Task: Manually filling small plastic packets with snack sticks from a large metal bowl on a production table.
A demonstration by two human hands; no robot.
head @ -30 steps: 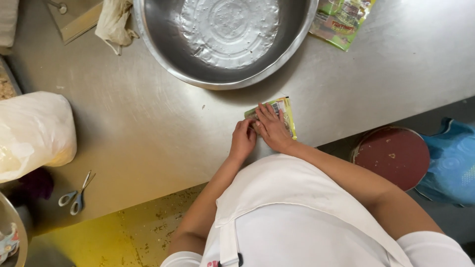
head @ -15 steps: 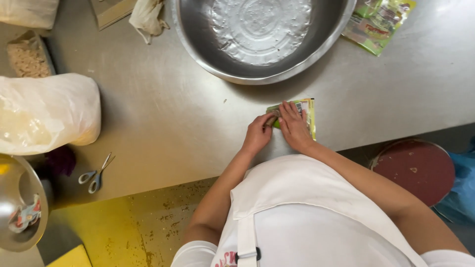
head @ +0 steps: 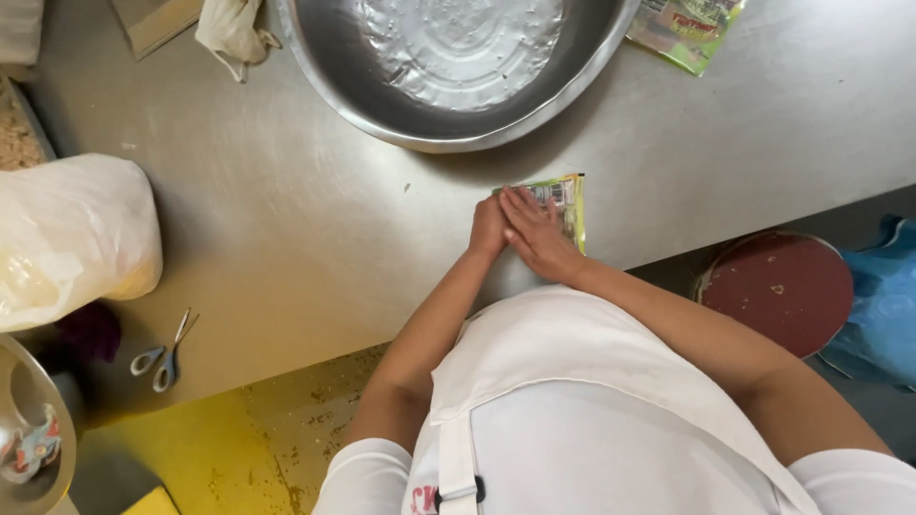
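Observation:
A small green and yellow packet lies flat on the steel table, close to its front edge. My right hand rests flat on top of it, fingers together, covering most of it. My left hand is curled against the packet's left edge and touches my right hand. Only the packet's far right strip shows beyond my fingers.
A large steel bowl stands just behind the packet. More green packets lie at the back right. A full white plastic bag, scissors and a cloth are to the left. A red round stool stands under the table's edge.
My left hand has slid in against my right hand at the packet's left edge. The right hand stays flat on the packet. The view has shifted slightly.

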